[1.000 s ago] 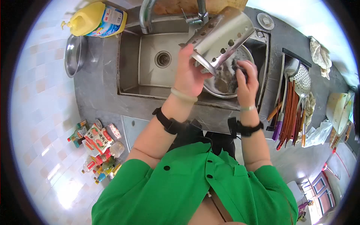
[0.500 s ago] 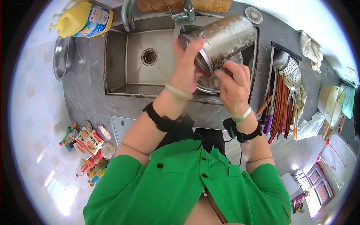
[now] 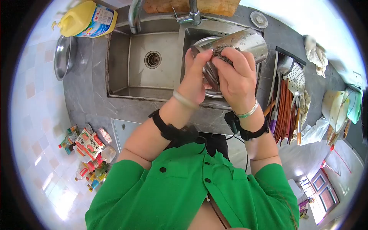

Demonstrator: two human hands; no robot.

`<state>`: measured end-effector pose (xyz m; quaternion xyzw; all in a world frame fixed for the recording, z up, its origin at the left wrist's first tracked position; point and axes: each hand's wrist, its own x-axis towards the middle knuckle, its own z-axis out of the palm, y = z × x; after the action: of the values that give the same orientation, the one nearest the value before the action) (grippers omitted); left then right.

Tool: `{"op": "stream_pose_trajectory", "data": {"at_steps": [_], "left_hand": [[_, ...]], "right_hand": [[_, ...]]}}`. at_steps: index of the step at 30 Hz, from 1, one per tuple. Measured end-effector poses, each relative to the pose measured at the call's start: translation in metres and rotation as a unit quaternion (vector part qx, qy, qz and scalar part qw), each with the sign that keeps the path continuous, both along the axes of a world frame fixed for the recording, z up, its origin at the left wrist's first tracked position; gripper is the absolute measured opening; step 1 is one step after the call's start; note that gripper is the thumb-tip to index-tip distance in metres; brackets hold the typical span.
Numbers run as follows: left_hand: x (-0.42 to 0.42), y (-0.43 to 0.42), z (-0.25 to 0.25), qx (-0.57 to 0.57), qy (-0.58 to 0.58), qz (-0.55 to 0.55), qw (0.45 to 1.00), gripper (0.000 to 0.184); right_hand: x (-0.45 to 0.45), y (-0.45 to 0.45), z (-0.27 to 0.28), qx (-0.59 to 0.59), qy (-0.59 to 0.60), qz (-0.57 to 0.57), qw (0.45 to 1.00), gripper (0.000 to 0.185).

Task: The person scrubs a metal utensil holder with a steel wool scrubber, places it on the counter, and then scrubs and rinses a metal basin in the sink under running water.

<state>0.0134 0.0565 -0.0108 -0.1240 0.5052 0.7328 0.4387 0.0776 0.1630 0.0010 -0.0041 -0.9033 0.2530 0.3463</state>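
A wet, shiny stainless steel cylinder [image 3: 247,43] lies tilted on its side above the right sink basin. My left hand [image 3: 196,73] is closed on the wide flared rim [image 3: 210,71] at its near-left end. Pinched in my right hand [image 3: 237,76] is a dark steel wool scrubber [image 3: 222,53], pressed against the cylinder's side close to the rim. Below both hands, a round metal bowl [image 3: 214,94] sits in the right basin, mostly covered by the hands and cylinder.
The left basin [image 3: 142,78] has a drain, with a faucet [image 3: 193,17] behind. A yellow jug [image 3: 82,19] and metal bowl [image 3: 63,57] stand left. At right is a rack of chopsticks [image 3: 285,111] and a slotted skimmer [image 3: 295,80]. Bottles [image 3: 96,174] stand on the floor.
The cylinder has tipped lower, its far end coming down and toward me. My right hand with the scrubber has moved up and left along its side, nearer my left hand.
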Motion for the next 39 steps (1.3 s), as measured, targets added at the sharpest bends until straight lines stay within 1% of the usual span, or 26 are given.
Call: {"op": "stream_pose_trajectory", "data": {"at_steps": [5, 6, 9, 12, 13, 16, 18, 20, 22, 23, 24, 26, 27, 28, 30, 31, 32, 34, 35, 38, 39], "left_hand": [[-0.008, -0.008, -0.007, 0.000, -0.001, -0.006, 1.000, 0.039], [-0.007, -0.007, -0.008, 0.005, -0.005, -0.008, 1.000, 0.039], [0.000, -0.001, -0.003, -0.006, 0.030, 0.002, 1.000, 0.044], [-0.020, -0.010, -0.012, 0.047, -0.002, -0.013, 0.999, 0.054], [-0.025, -0.011, -0.011, 0.038, 0.012, -0.016, 0.999, 0.061], [-0.032, -0.007, -0.002, 0.088, 0.038, 0.002, 0.995, 0.063], [-0.034, -0.009, 0.001, 0.079, 0.030, 0.006, 0.996, 0.066], [-0.034, -0.012, 0.004, 0.071, 0.008, 0.003, 0.997, 0.066], [-0.033, -0.013, 0.005, 0.087, 0.003, -0.004, 0.996, 0.067], [-0.032, -0.013, 0.005, 0.096, 0.000, -0.007, 0.995, 0.067], [-0.032, -0.013, 0.006, 0.105, -0.016, -0.006, 0.994, 0.068], [-0.032, -0.014, 0.007, 0.120, -0.050, -0.003, 0.991, 0.070], [-0.033, -0.014, 0.007, 0.153, -0.066, -0.010, 0.986, 0.072], [-0.034, -0.014, 0.007, 0.185, -0.081, -0.018, 0.979, 0.074], [-0.036, -0.018, 0.002, 0.254, -0.127, -0.036, 0.958, 0.078], [-0.038, -0.022, -0.004, 0.291, -0.156, -0.046, 0.943, 0.080], [-0.039, -0.025, -0.009, 0.328, -0.184, -0.055, 0.925, 0.083], [-0.039, -0.026, -0.013, 0.327, -0.193, -0.038, 0.924, 0.085], [-0.038, -0.027, -0.015, 0.327, -0.189, -0.035, 0.925, 0.085], [-0.037, -0.028, -0.021, 0.332, -0.183, -0.025, 0.925, 0.085], [-0.037, -0.028, -0.023, 0.335, -0.183, -0.021, 0.924, 0.085]], "right_hand": [[0.015, -0.003, -0.013, 0.011, 0.004, 0.005, 1.000, 0.029], [0.008, -0.002, -0.009, 0.009, 0.003, 0.008, 1.000, 0.029], [-0.001, 0.001, 0.005, 0.009, -0.013, 0.019, 1.000, 0.028], [0.020, -0.007, -0.011, -0.007, -0.018, 0.026, 0.999, 0.027], [0.028, -0.007, -0.014, -0.021, -0.053, 0.027, 0.998, 0.027], [0.041, -0.005, -0.025, -0.122, -0.061, -0.047, 0.990, 0.022], [0.041, 0.005, -0.041, -0.245, -0.083, -0.136, 0.956, 0.018], [0.040, 0.029, -0.099, -0.280, -0.102, -0.170, 0.939, 0.024], [0.043, 0.049, -0.177, -0.291, -0.290, -0.239, 0.880, 0.040], [0.040, 0.055, -0.217, -0.274, -0.365, -0.252, 0.854, 0.044], [0.038, 0.056, -0.243, -0.255, -0.435, -0.262, 0.823, 0.047], [0.034, 0.035, -0.258, -0.159, -0.570, -0.117, 0.797, 0.042], [0.031, 0.031, -0.264, -0.107, -0.627, -0.047, 0.770, 0.040], [0.029, 0.026, -0.271, -0.056, -0.670, 0.029, 0.740, 0.038], [0.024, 0.025, -0.276, 0.049, -0.736, 0.172, 0.652, 0.036], [0.024, 0.028, -0.269, -0.049, -0.759, 0.015, 0.649, 0.035], [0.023, 0.030, -0.271, -0.038, -0.757, -0.022, 0.652, 0.035], [0.021, 0.041, -0.278, -0.012, -0.751, -0.093, 0.654, 0.034], [0.020, 0.045, -0.281, -0.030, -0.743, -0.115, 0.659, 0.035], [0.028, 0.045, -0.288, -0.174, -0.639, -0.016, 0.749, 0.042], [0.030, 0.044, -0.275, -0.249, -0.577, -0.062, 0.775, 0.046]]}}
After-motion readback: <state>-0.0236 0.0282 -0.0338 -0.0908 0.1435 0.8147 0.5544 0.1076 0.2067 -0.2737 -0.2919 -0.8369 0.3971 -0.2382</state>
